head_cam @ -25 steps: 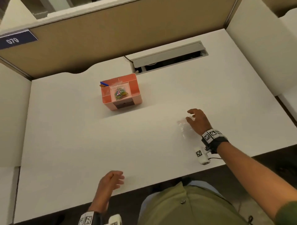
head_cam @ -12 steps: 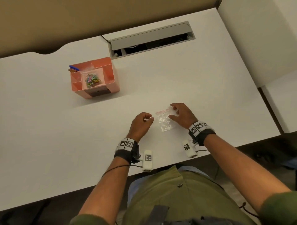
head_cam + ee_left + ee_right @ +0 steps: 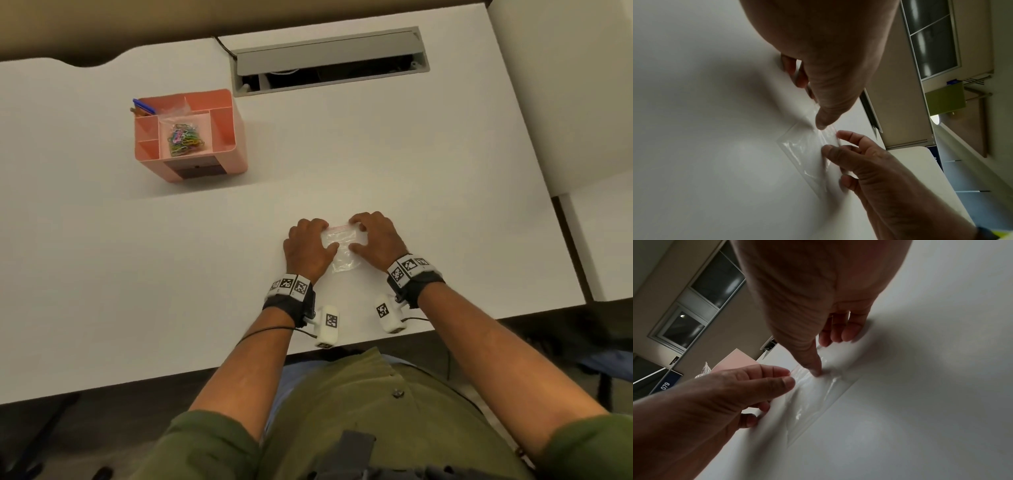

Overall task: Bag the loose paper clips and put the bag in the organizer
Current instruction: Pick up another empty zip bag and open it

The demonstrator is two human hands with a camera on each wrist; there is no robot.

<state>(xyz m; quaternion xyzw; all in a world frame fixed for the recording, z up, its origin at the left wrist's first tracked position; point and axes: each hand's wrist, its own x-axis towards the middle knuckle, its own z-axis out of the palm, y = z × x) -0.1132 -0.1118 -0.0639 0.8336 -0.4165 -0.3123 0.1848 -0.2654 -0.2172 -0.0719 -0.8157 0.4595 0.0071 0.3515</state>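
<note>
Bag (image 3: 340, 251), clear and apparently empty, lies flat on the desk (image 3: 137, 274) near its front edge, between the two hands, its red-striped mouth on the far side. A second bag (image 3: 183, 137), filled with coloured clips, already sits in the middle compartment of the pink organizer (image 3: 236, 137), well apart at the far left.

Risks, as a judgement: the film is thin and slick, so the mouth may resist parting and the bag may slide or crumple under the fingertips. No loose clips show on the desk in any view, so there may be nothing here to fill it with.

Left hand (image 3: 306, 248) is arched over the bag's left edge, thumb tip pressing on the film, fingers curled at the mouth. Right hand (image 3: 375, 241) mirrors it on the right edge, thumb pressing down, fingertips on the rim. Both pinch and press the bag rather than lift it; both wrists are low, close to the desk.
</note>
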